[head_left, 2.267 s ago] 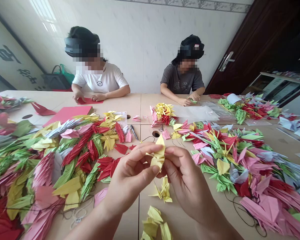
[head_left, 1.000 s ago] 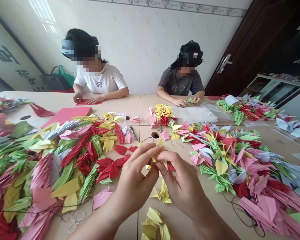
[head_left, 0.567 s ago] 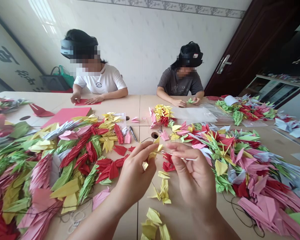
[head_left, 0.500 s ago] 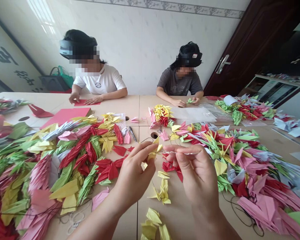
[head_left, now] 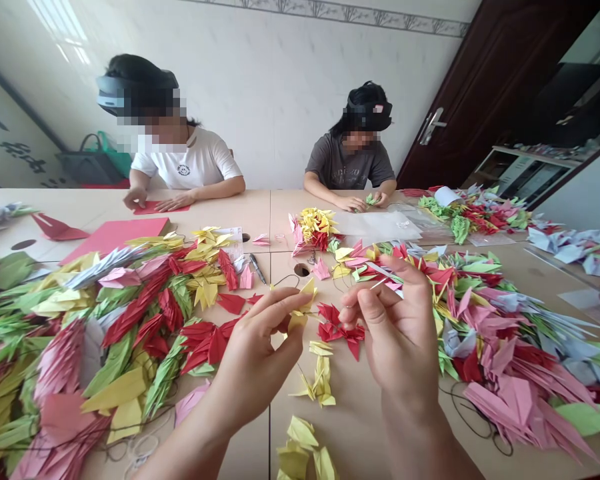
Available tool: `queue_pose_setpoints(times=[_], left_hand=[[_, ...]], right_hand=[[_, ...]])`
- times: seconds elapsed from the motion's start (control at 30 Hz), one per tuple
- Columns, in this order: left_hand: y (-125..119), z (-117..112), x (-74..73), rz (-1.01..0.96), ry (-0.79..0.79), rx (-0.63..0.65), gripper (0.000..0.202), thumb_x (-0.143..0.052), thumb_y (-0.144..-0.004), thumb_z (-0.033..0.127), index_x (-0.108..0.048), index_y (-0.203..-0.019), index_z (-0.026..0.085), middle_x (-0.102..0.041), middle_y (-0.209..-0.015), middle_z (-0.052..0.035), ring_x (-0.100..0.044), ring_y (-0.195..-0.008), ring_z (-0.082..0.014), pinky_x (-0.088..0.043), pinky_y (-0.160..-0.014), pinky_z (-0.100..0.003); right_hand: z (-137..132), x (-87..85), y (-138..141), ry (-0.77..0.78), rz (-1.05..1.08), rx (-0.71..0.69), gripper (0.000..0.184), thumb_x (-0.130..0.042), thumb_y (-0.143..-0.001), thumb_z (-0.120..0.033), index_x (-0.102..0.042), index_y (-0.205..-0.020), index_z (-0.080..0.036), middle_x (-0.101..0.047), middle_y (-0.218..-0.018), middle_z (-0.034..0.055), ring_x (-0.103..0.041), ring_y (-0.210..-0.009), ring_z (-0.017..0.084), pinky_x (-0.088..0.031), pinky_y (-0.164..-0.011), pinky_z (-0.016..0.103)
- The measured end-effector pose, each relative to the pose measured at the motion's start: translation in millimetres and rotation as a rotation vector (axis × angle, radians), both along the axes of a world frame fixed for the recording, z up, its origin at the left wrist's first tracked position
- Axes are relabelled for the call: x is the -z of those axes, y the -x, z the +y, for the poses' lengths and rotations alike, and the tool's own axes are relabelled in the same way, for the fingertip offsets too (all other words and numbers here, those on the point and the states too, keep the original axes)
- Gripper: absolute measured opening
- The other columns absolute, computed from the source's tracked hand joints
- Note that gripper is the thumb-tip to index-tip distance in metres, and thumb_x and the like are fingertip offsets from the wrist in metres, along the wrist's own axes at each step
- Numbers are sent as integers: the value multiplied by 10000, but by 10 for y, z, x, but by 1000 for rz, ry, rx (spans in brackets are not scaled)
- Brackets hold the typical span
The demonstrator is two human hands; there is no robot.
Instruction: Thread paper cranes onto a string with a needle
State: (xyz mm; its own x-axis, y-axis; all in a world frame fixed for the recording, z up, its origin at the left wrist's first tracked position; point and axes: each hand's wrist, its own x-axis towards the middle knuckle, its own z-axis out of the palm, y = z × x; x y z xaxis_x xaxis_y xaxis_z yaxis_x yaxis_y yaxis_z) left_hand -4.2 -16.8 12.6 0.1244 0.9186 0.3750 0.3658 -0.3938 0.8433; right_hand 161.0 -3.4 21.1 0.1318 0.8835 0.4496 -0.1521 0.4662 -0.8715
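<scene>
Pale tiled wall (head_left: 280, 80) and a dark door (head_left: 445, 127) close off the room I watch from afar, with a long table (head_left: 357, 427) stretched across my view. Two co-workers sit along its far side: a person in a white shirt (head_left: 185, 163) with hands on a sheet of red paper (head_left: 155, 208), and a person in a grey shirt (head_left: 350, 167) fingering a green folded piece (head_left: 371, 200).

Folded paper in mixed colours flanks my working space as a left heap (head_left: 120, 320) and a right heap (head_left: 520, 320). Many pieces there lie nested in dense rows, with dark cord (head_left: 497, 437) beside them, so I judge that a good deal is already gathered.

Both my hands are raised between the heaps, apart from each other. A red folded cluster (head_left: 337, 330) lies on the table between them; nearer me are a middle yellow cluster (head_left: 323, 383) and a near yellow cluster (head_left: 300, 437), untouched by either hand. The yellow lot looks only partway worked to me: one piece in hand, the others lying below it.

My left hand (head_left: 267, 347) has its grip pinched around that yellow folded piece (head_left: 307, 297), above the table. My right hand (head_left: 395, 327) has thumb and fingers closed around a thin pale strand (head_left: 379, 283); whether it reaches the yellow paper, I cannot tell.
</scene>
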Motion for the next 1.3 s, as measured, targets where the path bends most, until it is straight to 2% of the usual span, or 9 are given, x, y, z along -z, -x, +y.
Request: queue_pose_setpoints(times=[0.1,0.17,0.23,0.3,0.53,0.67,0.9,1.1,1.3], left_hand=[[-4,0,5,-2,5,1,343,-564,-885,90,-696,-1154,257,-661,-1151,-36,-625,-772,-98,-533,-728,-231],[-3,-1,6,4,-7,0,345,-562,-887,89,-696,-1156,258,-661,-1166,-38,-628,-778,-98,-535,-739,-233],[-3,-5,5,13,-24,-6,352,-559,-887,85,-693,-1162,258,-662,-1180,-41,-628,-766,-94,-537,-740,-232],[-5,-10,2,26,-44,-17,349,-556,-888,85,-690,-1165,251,-667,-1177,-43,-628,-749,-89,-542,-735,-228],[-10,-8,-18,74,-105,-22,351,-541,-876,66,-688,-1155,220,-687,-1165,-43,-656,-975,-124,-540,-801,-196],[-20,-12,-16,89,-95,-10,347,-537,-870,67,-690,-1149,207,-693,-1145,-49,-661,-903,-122,-551,-806,-221],[-66,-33,41,130,-143,30,396,-508,-850,43,-679,-1167,208,-691,-1155,-64,-667,-965,-152,-557,-793,-237],[-69,-15,58,139,-146,61,375,-509,-863,64,-673,-1169,205,-694,-1148,-69,-665,-840,-132,-556,-742,-245],[-117,89,169,205,-49,129,420,-490,-835,41,-688,-1162,215,-692,-1200,-75,-658,-789,-132,-541,-695,-255]], right_hand=[[-2,12,-21,-31,-78,81,515,-566,-966,-206,-339,-1398,-373,-695,-761,-57,-619,-517,124,-572,-497,262],[-1,21,-53,-37,-170,80,420,-538,-980,-194,-449,-1342,-387,-697,-791,-48,-618,-539,122,-562,-501,259],[7,20,-93,-28,-332,48,226,-532,-988,-218,-621,-1162,-331,-708,-845,-14,-651,-634,132,-576,-576,272],[20,7,-126,-28,-502,-2,141,-553,-985,-271,-689,-1021,-271,-714,-906,23,-676,-766,158,-580,-682,297],[36,-41,-139,64,-719,-241,197,-545,-991,-365,-674,-929,-228,-675,-844,26,-670,-847,189,-528,-690,297],[18,-45,-147,73,-723,-235,197,-539,-993,-349,-652,-887,-227,-678,-859,25,-654,-822,185,-507,-673,295],[-64,-38,-151,0,-810,-137,176,-539,-981,-243,-609,-822,-221,-592,-731,-11,-559,-665,149,-447,-603,270],[-197,6,-361,100,-700,-232,217,-478,-1019,-322,-548,-838,-226,-533,-715,-19,-493,-628,134,-419,-579,256],[-361,158,-812,198,-201,-402,273,-556,-978,-426,-558,-800,-219,-500,-679,-15,-468,-568,130,-388,-478,245]])
